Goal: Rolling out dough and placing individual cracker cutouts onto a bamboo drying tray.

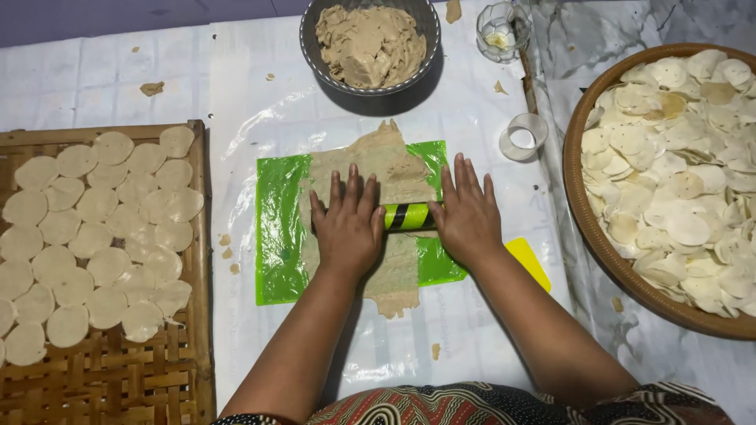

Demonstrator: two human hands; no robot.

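Note:
A flattened sheet of tan dough (390, 161) lies on a green mat (276, 236) under clear plastic. Across it lies a yellow-green roller with black stripes (408, 216). My left hand (346, 224) presses flat on the roller's left end. My right hand (466, 214) presses flat on its right end. Fingers of both hands are stretched out and point away from me.
A grey bowl of dough (368, 43) stands at the back. A woven tray (102, 370) on the left carries several raw dough discs. A round basket (587, 212) on the right is piled with discs. A ring cutter (524, 135), small glass (502, 30) and yellow scraper (529, 261) lie nearby.

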